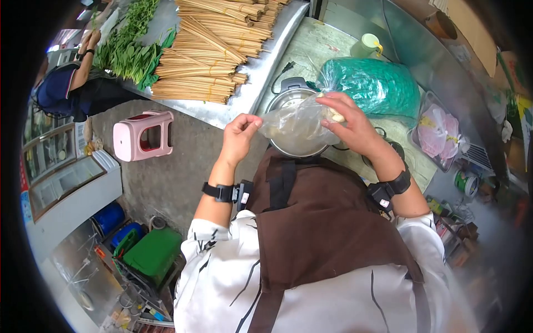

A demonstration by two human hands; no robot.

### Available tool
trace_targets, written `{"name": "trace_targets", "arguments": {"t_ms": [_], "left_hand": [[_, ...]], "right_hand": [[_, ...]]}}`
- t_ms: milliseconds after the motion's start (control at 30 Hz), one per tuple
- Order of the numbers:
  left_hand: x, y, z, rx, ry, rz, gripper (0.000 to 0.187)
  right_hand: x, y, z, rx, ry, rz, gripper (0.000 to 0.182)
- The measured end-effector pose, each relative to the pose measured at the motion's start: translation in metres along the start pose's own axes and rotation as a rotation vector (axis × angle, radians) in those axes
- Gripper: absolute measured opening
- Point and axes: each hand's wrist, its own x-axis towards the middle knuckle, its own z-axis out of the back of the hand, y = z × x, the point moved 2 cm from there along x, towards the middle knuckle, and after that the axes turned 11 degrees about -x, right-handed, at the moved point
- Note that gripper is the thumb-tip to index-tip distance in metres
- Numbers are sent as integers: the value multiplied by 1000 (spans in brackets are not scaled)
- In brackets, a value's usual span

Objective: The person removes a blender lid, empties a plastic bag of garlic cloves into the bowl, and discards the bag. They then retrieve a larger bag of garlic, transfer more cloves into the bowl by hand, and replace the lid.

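Grip on clear bag [291, 126] over metal pot [287, 100]
Left hand [239, 136] pinches one end; right hand [355, 125], fingers curved apart, holds the other around pale pieces [335, 115]; film likely light, limp, slippery; best gripped at bunched edge.

Your left hand [239, 136] pinches one end of a clear bag [291, 126]; your right hand [355, 125] holds the other, pale pieces [335, 115] between its fingers. Below is a pot [288, 99], near a green bag [377, 86].
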Motion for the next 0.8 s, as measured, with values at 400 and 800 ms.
{"name": "trace_targets", "arguments": {"t_ms": [400, 800], "left_hand": [[-68, -62, -20, -217, 49, -146, 5], [-83, -112, -15, -283, 32, -235, 8]], "right_hand": [[-9, 44, 28, 133, -112, 132, 40], [0, 41, 27, 221, -138, 116, 18]]}}
